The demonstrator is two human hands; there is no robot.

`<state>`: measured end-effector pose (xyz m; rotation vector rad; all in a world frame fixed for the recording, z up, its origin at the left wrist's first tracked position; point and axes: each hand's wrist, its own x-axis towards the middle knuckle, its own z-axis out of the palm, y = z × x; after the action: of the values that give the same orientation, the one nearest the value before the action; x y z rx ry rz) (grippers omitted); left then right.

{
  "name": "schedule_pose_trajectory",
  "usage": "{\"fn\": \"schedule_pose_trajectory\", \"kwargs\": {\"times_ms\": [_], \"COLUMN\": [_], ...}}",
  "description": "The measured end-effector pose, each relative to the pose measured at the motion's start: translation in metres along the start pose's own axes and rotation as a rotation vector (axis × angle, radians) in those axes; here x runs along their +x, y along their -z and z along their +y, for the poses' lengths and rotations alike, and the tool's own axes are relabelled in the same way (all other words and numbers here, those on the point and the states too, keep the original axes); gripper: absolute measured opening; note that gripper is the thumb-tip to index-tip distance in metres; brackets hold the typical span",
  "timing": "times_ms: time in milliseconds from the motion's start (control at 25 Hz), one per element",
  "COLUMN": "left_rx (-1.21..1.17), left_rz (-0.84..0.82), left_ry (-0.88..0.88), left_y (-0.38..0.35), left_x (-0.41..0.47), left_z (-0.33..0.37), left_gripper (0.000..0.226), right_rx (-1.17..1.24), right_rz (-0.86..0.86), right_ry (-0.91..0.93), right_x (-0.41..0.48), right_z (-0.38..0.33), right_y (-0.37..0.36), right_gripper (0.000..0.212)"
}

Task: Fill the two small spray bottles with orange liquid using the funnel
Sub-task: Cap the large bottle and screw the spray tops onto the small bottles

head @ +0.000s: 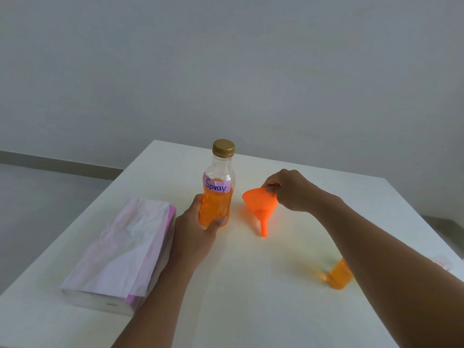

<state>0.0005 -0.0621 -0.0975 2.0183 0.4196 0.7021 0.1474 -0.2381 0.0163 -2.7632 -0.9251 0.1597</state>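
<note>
Two bare hands out over a white table (251, 310). Left hand (198, 227) wrapped round the lower body of the bottle (218, 197), thumb across the near side, fingers curled behind. Holds it upright, on the table or just above it, cannot tell which. Clear plastic, gold cap (223, 147) on, orange liquid (216, 209) up to about the pink label (216, 186), marked "Spray." in blue.

Right hand (288, 190) just right of the bottle, pinching the rim of the orange funnel (259, 205) between thumb and curled fingers. Funnel tilted, wide mouth turned away and to the left, spout pointing down toward the camera. Tip close to the table; touching or not, cannot tell. Bottle and funnel near each other but apart.

Nearer the camera and to the right, a small bottle (337, 275) of orange liquid on the table, well apart from the funnel. Upper part hidden behind the right forearm, so its top not to be seen.

Left of the left forearm, a tissue pack (120, 252), pink and white, flat on the table, lying lengthwise away from the camera. At the far right edge, past the forearm, a small pale thing (442, 261), too blurred to name. Plain grey wall (226, 71) behind.
</note>
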Motion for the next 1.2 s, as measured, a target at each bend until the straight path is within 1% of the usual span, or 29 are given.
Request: {"fn": "schedule_pose_trajectory", "kwargs": {"times_ms": [80,120,200,240,320,360,440,520,600,680,760,840,960,1040,1120,1200], "left_rx": [0.015,0.039,0.101,0.121,0.157,0.183,0.196,0.15,0.104,0.049,-0.028,-0.084,-0.143,-0.157,-0.155,-0.174], "left_rz": [-0.002,-0.001,0.037,0.081,0.135,0.118,0.029,-0.059,-0.132,-0.21,-0.29,-0.363,-0.457,-0.493,-0.487,-0.456], "left_ry": [-0.002,0.014,0.098,0.135,0.137,0.125,0.084,0.021,-0.046,-0.093,-0.098,-0.071,-0.043,-0.035,-0.039,-0.033], "left_y": [0.0,0.0,0.001,0.002,0.004,0.005,0.002,-0.005,-0.019,-0.036,-0.057,-0.076,-0.106,-0.122,-0.133,-0.137], "left_x": [-0.001,-0.002,-0.008,-0.013,-0.03,-0.041,-0.063,-0.083,-0.1,-0.11,-0.113,-0.116,-0.119,-0.12,-0.118,-0.115], "left_z": [-0.001,-0.001,-0.001,0.001,0.008,0.014,0.03,0.047,0.067,0.082,0.095,0.103,0.113,0.117,0.119,0.119], "left_gripper": [0.056,0.062,0.075,0.077,0.068,0.059,0.043,0.031,0.025,0.026,0.033,0.046,0.065,0.074,0.073,0.057], "right_rx": [0.063,0.105,0.174,0.197,0.224,0.225,0.239,0.285,0.348,0.393,0.407,0.401,0.366,0.362,0.366,0.392], "right_rz": [0.025,0.041,0.102,0.144,0.257,0.332,0.511,0.667,0.774,0.845,0.839,0.725,0.518,0.429,0.403,0.428], "right_ry": [-0.012,-0.022,-0.036,-0.035,-0.014,0.008,0.073,0.115,0.044,-0.11,-0.286,-0.418,-0.493,-0.502,-0.492,-0.461], "right_x": [0.0,-0.002,-0.01,-0.017,-0.038,-0.052,-0.089,-0.131,-0.175,-0.211,-0.233,-0.24,-0.237,-0.227,-0.213,-0.199], "right_z": [0.002,0.002,0.002,0.002,0.004,0.004,0.007,0.013,0.026,0.043,0.064,0.083,0.103,0.106,0.108,0.109], "right_y": [-0.004,-0.004,-0.003,-0.001,0.007,0.012,0.021,0.023,0.015,0.0,-0.017,-0.035,-0.056,-0.062,-0.066,-0.067], "right_gripper": [0.034,0.034,0.034,0.034,0.035,0.035,0.032,0.03,0.03,0.031,0.031,0.031,0.031,0.034,0.041,0.039]}}
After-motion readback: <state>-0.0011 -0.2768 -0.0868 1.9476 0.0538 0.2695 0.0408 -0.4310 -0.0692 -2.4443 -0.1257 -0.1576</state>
